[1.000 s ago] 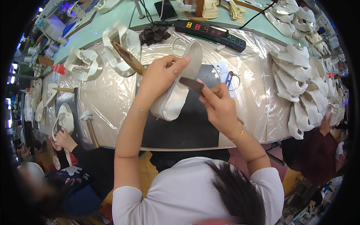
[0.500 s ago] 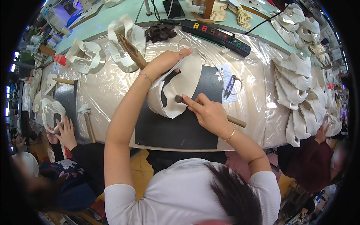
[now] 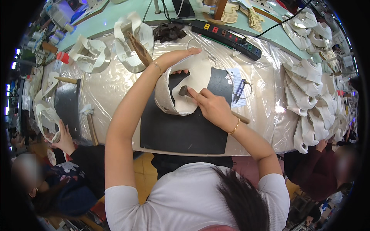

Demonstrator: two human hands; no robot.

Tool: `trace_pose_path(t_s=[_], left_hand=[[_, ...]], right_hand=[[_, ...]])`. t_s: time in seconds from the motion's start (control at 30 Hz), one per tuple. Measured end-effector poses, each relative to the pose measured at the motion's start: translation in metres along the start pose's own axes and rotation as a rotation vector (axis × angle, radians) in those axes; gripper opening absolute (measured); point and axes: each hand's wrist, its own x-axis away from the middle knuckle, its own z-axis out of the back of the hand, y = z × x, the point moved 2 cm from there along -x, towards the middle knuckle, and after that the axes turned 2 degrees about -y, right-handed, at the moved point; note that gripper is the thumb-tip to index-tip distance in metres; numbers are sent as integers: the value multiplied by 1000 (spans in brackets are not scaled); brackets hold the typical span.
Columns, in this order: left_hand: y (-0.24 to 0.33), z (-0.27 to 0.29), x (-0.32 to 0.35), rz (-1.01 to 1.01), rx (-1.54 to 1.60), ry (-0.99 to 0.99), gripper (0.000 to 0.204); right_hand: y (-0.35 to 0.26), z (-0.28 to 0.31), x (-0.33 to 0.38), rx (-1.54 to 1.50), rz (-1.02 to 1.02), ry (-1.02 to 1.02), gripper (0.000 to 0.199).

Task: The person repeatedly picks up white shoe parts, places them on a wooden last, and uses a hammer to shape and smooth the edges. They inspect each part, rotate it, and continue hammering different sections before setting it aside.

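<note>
My left hand is closed on the far side of a white shoe upper. Its fingertips show through the upper's opening. The upper stands curved over a black mat, its hollow facing me. My right hand grips a hammer with a small dark head and a wooden handle that sticks out behind the palm. The hammer head is inside the upper, by its inner wall; whether it touches cannot be made out.
Two white uppers lie at the back left, beside a brown wooden piece. Behind are dark scraps and a black power strip. Blue thread snips rest on paper. Stacked uppers stand right. Co-workers sit on both sides.
The upper has tipped and turned a little, so more of its opening shows. My right hand and the hammer head have shifted slightly up and stay inside the upper.
</note>
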Motion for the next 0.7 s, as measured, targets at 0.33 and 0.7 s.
trace_pose_path(t_s=[0.33, 0.7], left_hand=[[-8, 3, -3, -77, 147, -9, 64], [4, 1, 36, -367, 392, 122, 56]], right_hand=[[0, -3, -24, 65, -15, 62, 45], [-19, 42, -27, -111, 25, 259, 51]])
